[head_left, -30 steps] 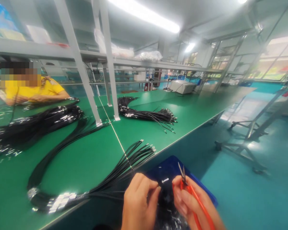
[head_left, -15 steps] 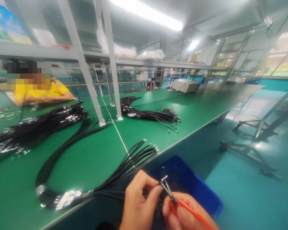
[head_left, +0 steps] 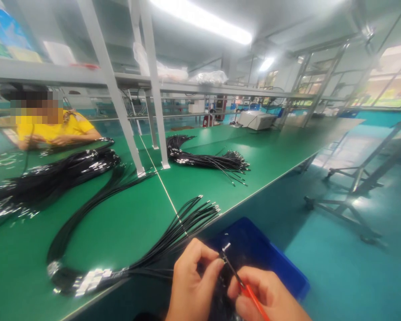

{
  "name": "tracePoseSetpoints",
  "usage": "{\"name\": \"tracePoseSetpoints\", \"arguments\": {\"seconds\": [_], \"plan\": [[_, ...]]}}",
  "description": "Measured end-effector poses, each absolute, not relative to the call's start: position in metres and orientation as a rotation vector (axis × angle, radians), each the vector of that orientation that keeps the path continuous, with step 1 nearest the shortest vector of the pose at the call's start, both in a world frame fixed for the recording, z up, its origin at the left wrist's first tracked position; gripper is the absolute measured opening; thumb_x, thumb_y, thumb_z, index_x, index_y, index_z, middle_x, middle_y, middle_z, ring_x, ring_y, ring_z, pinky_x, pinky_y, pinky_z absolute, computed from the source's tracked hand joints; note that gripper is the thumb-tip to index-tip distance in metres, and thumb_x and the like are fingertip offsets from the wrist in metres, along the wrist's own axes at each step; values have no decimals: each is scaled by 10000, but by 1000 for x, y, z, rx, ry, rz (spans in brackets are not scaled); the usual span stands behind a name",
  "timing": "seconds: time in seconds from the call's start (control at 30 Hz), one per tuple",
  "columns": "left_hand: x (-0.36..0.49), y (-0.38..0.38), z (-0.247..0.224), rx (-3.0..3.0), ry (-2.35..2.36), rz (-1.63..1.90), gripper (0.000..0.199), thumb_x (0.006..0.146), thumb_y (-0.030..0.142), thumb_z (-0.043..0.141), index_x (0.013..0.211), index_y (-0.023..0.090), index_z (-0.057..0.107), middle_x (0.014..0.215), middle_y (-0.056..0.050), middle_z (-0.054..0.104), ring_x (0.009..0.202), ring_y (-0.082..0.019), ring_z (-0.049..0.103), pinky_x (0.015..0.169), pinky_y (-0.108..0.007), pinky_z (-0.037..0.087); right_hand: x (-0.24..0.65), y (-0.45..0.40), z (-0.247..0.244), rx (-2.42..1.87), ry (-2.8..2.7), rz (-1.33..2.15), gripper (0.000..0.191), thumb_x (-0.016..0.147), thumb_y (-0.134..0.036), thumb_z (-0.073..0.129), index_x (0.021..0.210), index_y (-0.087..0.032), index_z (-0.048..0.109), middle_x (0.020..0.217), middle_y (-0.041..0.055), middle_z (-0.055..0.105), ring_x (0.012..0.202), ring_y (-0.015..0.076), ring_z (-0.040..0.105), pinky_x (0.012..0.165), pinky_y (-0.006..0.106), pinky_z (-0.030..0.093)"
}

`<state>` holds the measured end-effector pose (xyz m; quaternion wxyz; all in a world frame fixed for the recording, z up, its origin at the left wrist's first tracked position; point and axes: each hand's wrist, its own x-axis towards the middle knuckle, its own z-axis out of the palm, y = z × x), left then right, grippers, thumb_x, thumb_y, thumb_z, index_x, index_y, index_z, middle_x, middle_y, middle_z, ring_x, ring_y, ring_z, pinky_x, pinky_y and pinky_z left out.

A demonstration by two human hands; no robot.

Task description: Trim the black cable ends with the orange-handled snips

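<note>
My left hand point(head_left: 194, 278) is closed, thumb and forefinger pinching the end of a black cable point(head_left: 153, 272) that runs in from the left behind my hand. My right hand point(head_left: 265, 290) is wrapped round orange-handled scissors point(head_left: 233, 269). Their dark, thin blades are together, with the tips right at my left fingertips. Just above the tips is a small white piece point(head_left: 226, 246); whether it touches the blades I cannot tell. Below both hands stands a blue bin point(head_left: 274, 258) with small bits in it, partly hidden by my hands.
A bundle of black cables point(head_left: 67, 223) with white labels curves along the green table point(head_left: 130, 223). Another bundle point(head_left: 203, 160) lies farther back, and a large pile point(head_left: 60, 174) at the left. Shelf posts point(head_left: 155, 98) rise from the table. A person in yellow point(head_left: 67, 127) sits across.
The scissor blades, apart before, have come together. My right hand has turned slightly, and the small white piece sits a little farther left. My left hand stays nearly in place.
</note>
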<state>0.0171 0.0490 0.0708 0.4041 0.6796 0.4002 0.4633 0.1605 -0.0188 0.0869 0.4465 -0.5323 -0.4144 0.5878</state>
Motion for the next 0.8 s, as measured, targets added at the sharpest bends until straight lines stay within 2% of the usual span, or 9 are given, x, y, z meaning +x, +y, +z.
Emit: {"name": "tracePoseSetpoints", "arguments": {"seconds": [0.17, 0.27, 0.37, 0.43, 0.5, 0.57, 0.63, 0.7, 0.8], "plan": [[31, 45, 56, 2046, 1045, 798, 146, 710, 129, 640, 598, 221, 620, 632, 3, 630, 621, -179, 589, 569, -243, 409, 180, -20, 77, -1153, -909, 1343, 549, 578, -648, 723, 860, -184, 639, 561, -54, 435, 477, 86, 320, 433, 222, 229], [31, 51, 49, 2312, 1030, 469, 138, 690, 171, 688, 582, 252, 657, 628, 13, 664, 631, -182, 608, 567, -241, 418, 188, -19, 82, -1147, -711, 1273, 362, 689, -488, 727, 885, -193, 652, 572, -39, 467, 513, 104, 379, 483, 229, 300], [27, 73, 46, 2335, 1285, 423, 207, 845, 127, 512, 811, 218, 695, 835, -66, 696, 844, -236, 618, 715, -312, 451, 187, -17, 91, -1122, -540, 1177, 219, 716, -363, 729, 853, -206, 663, 557, -37, 481, 529, 113, 405, 500, 228, 329], [31, 90, 43, 2351, 1361, 378, 259, 883, 85, 441, 915, 181, 680, 917, -99, 689, 940, -251, 597, 793, -361, 453, 183, -16, 95, -1089, -504, 1132, 178, 717, -335, 723, 828, -208, 666, 552, -37, 483, 527, 112, 408, 499, 227, 337], [43, 103, 38, 2371, 1368, 309, 219, 902, 97, 458, 959, 159, 660, 997, -95, 673, 990, -239, 589, 846, -396, 461, 178, -14, 97, -1054, -505, 1103, 166, 717, -316, 721, 835, -213, 665, 554, -41, 483, 519, 107, 411, 491, 222, 336], [58, 110, 30, 2370, 1370, 246, 177, 908, 207, 531, 1052, 156, 621, 1101, -78, 636, 994, -224, 600, 853, -431, 487, 174, -14, 98, -1009, -536, 1077, 174, 727, -302, 712, 873, -222, 661, 559, -45, 487, 519, 106, 422, 485, 220, 337], [71, 112, 23, 2343, 1371, 204, 272, 898, 284, 563, 1141, 161, 576, 1164, -81, 604, 975, -220, 615, 822, -436, 516, 173, -12, 99, -968, -571, 1056, 175, 740, -297, 702, 892, -226, 653, 569, -43, 505, 529, 109, 440, 489, 222, 346], [76, 110, 22, 2304, 1351, 204, 260, 893, 282, 571, 1120, 153, 585, 1114, -77, 623, 929, -212, 629, 785, -418, 529, 173, -10, 99, -974, -573, 1037, 178, 737, -304, 702, 886, -224, 646, 575, -38, 531, 540, 117, 462, 503, 230, 363], [70, 104, 34, 2244, 1282, 334, 101, 880, 197, 561, 926, 170, 646, 908, -31, 655, 847, -190, 631, 767, -363, 505, 176, -3, 97, -1074, -493, 979, 239, 676, -321, 747, 857, -211, 635, 549, -45, 548, 514, 116, 470, 497, 233, 369]]}}
